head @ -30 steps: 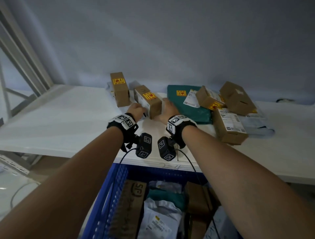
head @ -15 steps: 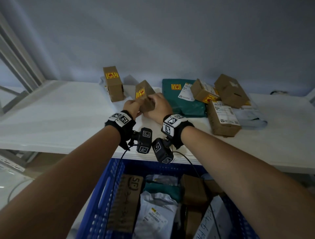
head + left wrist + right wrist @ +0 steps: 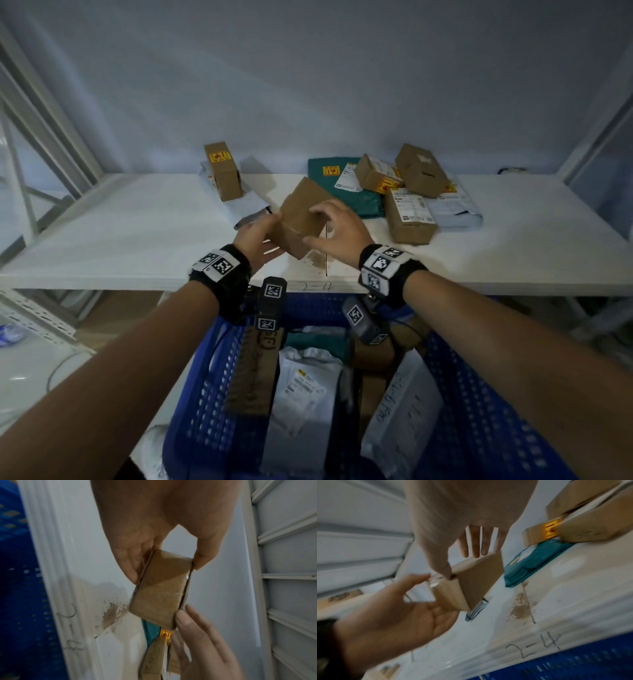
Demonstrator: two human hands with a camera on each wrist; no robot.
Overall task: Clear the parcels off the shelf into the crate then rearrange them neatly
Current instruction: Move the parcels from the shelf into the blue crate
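Note:
I hold a small plain brown box [image 3: 301,219] with both hands, tilted, just above the white shelf [image 3: 120,233] near its front edge. My left hand [image 3: 270,229] pinches its left end between thumb and fingers, as the left wrist view shows on the box [image 3: 161,592]. My right hand [image 3: 322,226] grips it from the right, fingers over the top and thumb at the near corner of the box [image 3: 476,585]. The blue crate [image 3: 212,359] stands right below, with several parcels inside.
On the shelf stay an upright box with a yellow sticker [image 3: 222,171] on a grey mailer [image 3: 248,209], a teal mailer [image 3: 342,192], and three brown boxes [image 3: 409,214] over a pale mailer [image 3: 455,210]. Shelf uprights stand at both sides.
The box came off the shelf and moved toward the front edge, turning its plain side to me. Both hands drew back with it, and the crate shows more.

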